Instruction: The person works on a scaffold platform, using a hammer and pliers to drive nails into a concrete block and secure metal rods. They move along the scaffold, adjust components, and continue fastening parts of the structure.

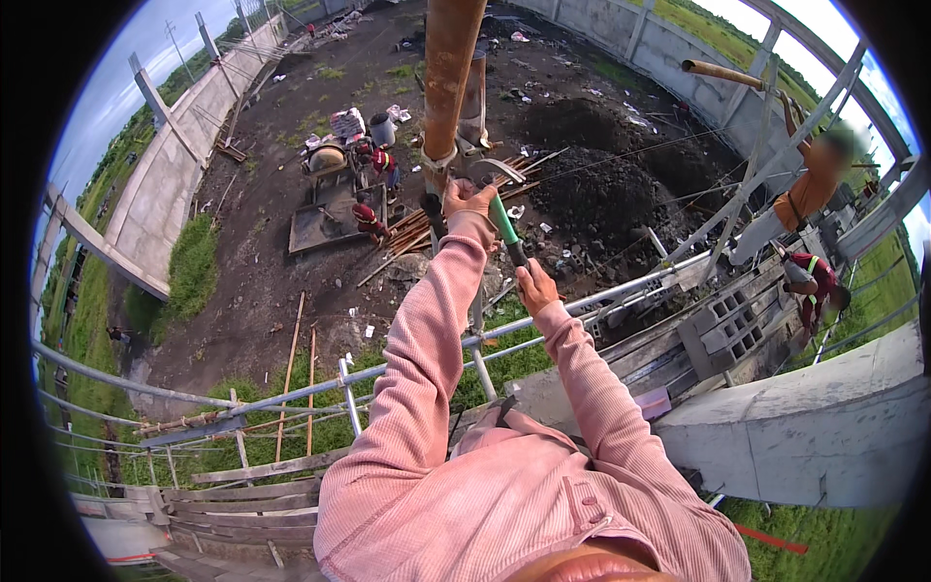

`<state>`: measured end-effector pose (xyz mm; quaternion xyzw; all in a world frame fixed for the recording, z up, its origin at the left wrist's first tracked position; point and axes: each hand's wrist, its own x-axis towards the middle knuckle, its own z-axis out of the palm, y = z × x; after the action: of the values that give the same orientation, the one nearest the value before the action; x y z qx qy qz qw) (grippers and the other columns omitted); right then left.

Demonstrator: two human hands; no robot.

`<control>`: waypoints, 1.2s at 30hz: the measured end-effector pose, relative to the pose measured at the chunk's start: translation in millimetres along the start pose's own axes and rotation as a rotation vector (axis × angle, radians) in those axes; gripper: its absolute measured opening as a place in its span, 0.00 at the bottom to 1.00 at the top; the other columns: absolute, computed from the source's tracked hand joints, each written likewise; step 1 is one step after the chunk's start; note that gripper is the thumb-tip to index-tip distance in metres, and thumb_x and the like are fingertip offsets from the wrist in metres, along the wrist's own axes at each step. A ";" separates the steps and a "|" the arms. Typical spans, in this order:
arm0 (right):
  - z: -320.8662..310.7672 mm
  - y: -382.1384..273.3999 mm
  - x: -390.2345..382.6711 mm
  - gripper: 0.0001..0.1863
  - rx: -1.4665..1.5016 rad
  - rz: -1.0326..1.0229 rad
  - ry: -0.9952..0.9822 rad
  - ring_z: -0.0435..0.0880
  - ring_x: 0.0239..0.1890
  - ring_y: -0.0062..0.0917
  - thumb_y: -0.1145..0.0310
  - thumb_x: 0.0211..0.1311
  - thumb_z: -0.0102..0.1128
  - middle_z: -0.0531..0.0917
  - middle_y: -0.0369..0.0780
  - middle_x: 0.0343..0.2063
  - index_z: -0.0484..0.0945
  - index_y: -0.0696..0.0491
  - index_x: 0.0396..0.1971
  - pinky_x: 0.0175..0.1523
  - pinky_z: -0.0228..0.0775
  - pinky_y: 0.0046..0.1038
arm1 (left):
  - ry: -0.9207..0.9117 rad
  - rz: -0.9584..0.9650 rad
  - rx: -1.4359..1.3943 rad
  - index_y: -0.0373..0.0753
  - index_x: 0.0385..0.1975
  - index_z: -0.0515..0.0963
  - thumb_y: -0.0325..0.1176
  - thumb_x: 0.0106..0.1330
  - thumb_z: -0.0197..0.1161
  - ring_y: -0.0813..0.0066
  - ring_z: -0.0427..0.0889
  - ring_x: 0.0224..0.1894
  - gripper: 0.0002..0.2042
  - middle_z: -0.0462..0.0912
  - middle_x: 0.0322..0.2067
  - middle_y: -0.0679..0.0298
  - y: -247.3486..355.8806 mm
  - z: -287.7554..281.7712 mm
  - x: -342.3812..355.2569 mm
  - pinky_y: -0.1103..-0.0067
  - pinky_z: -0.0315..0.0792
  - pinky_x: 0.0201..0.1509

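Observation:
My right hand is closed around the dark grip of a claw hammer with a green shaft. The hammer leans up and to the left, its curved metal head beside my left hand. Against the lower part of an upright rusty pipe, my left hand has its fingers drawn together. What they pinch, if anything, is too small to make out. A pale tie wraps the pipe just above those fingers. Below them a dark-topped metal tube stands close to my left wrist.
Scaffold rails cross in front of me, with planks at left. Hollow blocks sit at right, above a concrete beam. A person in orange stands on the right framework. Down on the ground, people work near a mixer.

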<state>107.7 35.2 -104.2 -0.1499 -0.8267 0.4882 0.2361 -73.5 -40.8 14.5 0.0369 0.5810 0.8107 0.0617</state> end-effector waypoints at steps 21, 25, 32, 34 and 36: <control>-1.8 -37.5 -10.1 0.25 -0.301 0.208 -0.051 0.79 0.42 0.63 0.43 0.75 0.41 0.83 0.58 0.35 0.66 0.49 0.54 0.46 0.68 0.58 | 0.178 0.065 0.666 0.41 0.23 0.80 0.30 0.48 0.76 0.76 0.79 0.22 0.08 0.79 0.19 0.69 66.4 1.1 -38.4 0.76 0.76 0.32; 4.4 -43.9 -12.3 0.29 -0.310 0.249 -0.099 0.79 0.43 0.63 0.45 0.76 0.41 0.83 0.61 0.37 0.61 0.53 0.62 0.46 0.68 0.58 | 0.198 0.059 0.528 0.39 0.26 0.83 0.34 0.54 0.76 0.77 0.80 0.24 0.09 0.82 0.22 0.67 69.3 -2.2 -45.2 0.75 0.76 0.31; 16.4 -67.1 -19.0 0.22 -0.246 0.189 -0.030 0.80 0.39 0.63 0.50 0.76 0.44 0.82 0.60 0.33 0.64 0.53 0.54 0.42 0.68 0.58 | 0.238 -0.024 0.320 0.36 0.22 0.83 0.37 0.59 0.73 0.71 0.85 0.24 0.11 0.87 0.22 0.60 58.3 8.8 -46.6 0.73 0.79 0.35; 20.7 -65.0 -20.4 0.20 -0.250 0.153 0.001 0.80 0.40 0.63 0.52 0.76 0.45 0.82 0.60 0.34 0.63 0.53 0.54 0.43 0.69 0.57 | 0.313 0.039 0.231 0.35 0.22 0.83 0.36 0.59 0.73 0.71 0.85 0.24 0.11 0.87 0.23 0.59 50.1 15.9 -49.7 0.72 0.79 0.35; 26.3 -57.8 -19.5 0.20 -0.197 0.130 -0.005 0.80 0.41 0.63 0.52 0.76 0.44 0.82 0.61 0.36 0.64 0.53 0.53 0.43 0.69 0.56 | 0.290 0.048 0.192 0.34 0.23 0.82 0.35 0.60 0.72 0.71 0.84 0.24 0.11 0.87 0.23 0.59 43.5 18.5 -54.6 0.70 0.78 0.34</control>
<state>109.0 -21.2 -69.1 -0.2245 -0.8598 0.4192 0.1860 -19.6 -45.1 62.3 -0.0607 0.6577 0.7494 -0.0459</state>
